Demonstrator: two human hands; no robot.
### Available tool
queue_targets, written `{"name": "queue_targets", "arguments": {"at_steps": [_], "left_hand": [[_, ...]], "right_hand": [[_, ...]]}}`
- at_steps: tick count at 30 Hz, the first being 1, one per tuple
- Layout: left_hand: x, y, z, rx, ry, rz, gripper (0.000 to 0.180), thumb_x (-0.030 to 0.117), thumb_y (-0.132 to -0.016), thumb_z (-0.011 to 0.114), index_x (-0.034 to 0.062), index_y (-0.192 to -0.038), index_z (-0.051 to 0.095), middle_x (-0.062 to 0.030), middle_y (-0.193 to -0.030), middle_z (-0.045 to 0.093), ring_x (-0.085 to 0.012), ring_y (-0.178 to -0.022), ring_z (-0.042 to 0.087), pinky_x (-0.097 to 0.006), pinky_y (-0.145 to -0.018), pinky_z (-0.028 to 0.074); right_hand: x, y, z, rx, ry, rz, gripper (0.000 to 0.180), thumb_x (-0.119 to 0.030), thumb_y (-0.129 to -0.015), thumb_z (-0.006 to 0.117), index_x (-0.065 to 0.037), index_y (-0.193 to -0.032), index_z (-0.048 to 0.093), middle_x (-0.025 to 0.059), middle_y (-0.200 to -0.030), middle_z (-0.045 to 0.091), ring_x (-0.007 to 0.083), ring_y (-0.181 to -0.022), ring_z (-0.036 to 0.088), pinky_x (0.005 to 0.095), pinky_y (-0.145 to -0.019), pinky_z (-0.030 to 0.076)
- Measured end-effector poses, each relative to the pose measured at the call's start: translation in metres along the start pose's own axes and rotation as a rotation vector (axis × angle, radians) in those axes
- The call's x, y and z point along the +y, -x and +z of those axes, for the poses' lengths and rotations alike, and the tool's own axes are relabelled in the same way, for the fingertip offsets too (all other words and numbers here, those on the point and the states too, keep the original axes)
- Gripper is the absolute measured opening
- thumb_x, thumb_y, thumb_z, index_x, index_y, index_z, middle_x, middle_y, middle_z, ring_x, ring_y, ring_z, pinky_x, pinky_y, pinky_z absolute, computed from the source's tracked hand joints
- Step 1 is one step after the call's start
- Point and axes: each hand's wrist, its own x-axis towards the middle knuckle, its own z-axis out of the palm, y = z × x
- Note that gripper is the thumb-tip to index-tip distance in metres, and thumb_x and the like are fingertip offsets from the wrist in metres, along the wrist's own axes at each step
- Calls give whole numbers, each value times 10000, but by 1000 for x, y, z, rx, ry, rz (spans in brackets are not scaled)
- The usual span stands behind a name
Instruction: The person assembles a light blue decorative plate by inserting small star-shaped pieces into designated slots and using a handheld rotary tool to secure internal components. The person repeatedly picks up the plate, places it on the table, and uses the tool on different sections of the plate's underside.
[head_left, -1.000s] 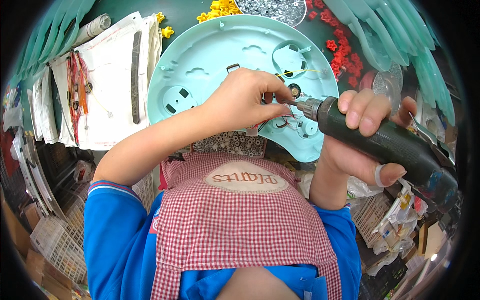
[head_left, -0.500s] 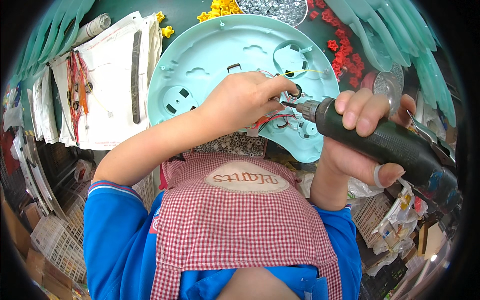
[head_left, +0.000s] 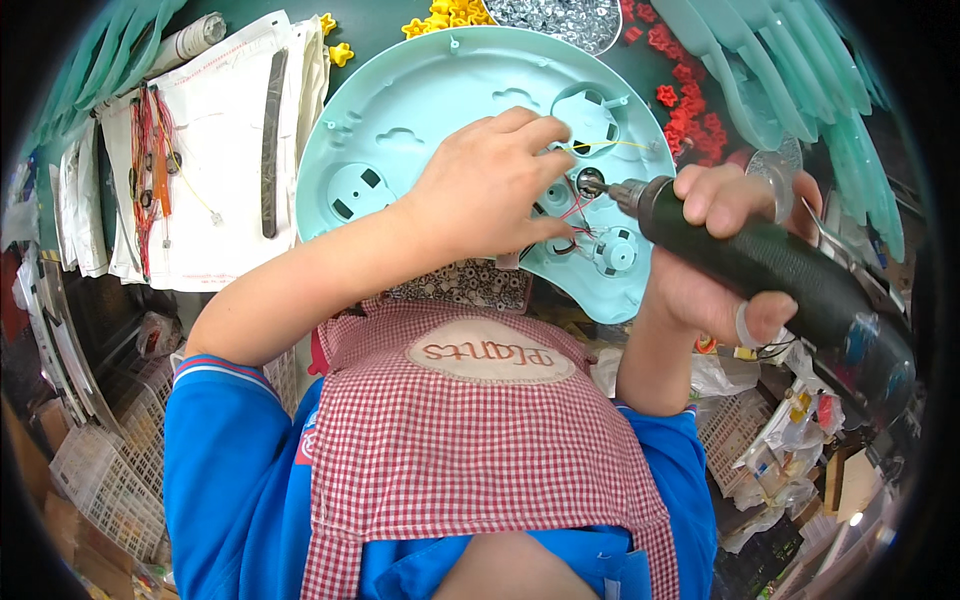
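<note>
Works over a pale turquoise, curved plastic shell [head_left: 440,85], hollow side up on the dark-green tabletop [head_left: 375,20], with round slotted recesses [head_left: 352,192] and thin red wires [head_left: 575,209]. Spreads left-hand fingers [head_left: 540,135] apart above it; clamps right-hand fingers [head_left: 725,203] around a black cylindrical power screwdriver [head_left: 780,265].

2 yellow star-shaped plastic pieces [head_left: 341,54] lie beside flat white sheets [head_left: 220,130]; a white lattice plastic basket [head_left: 108,482] sits lower left.

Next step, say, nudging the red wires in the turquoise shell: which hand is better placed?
Left, I'd judge. The left hand is spread over the turquoise shell, close to the red wires. The right hand grips the dark power screwdriver, so it looks less free.
</note>
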Motion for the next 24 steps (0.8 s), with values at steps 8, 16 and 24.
{"name": "queue_targets", "arguments": {"at_steps": [8,16,24], "left_hand": [[-6,4,0,-137,-34,-58,318,278,-722,773,78,-964,720,-29,-1115,635,-221,-1064,595,-349,-883,516],[-8,4,1,-145,-33,-61,244,189,-743,730,83,-962,713,-23,-1123,634,-223,-1075,593,-346,-875,519],[-18,14,-33,-160,-123,242,154,70,-681,682,74,-834,690,-21,-1155,624,-227,-1155,560,-357,-933,497]], "right_hand": [[5,-3,7,65,244,158,957,-606,-733,768,52,-1291,355,112,-775,597,206,-691,606,353,-691,533],[23,-5,-12,-130,146,115,888,-562,-801,720,35,-1349,358,109,-789,603,212,-733,602,367,-722,520],[-56,10,-74,374,263,-196,671,-633,-827,598,-16,-1090,576,85,-790,577,210,-728,554,375,-736,468]]}}
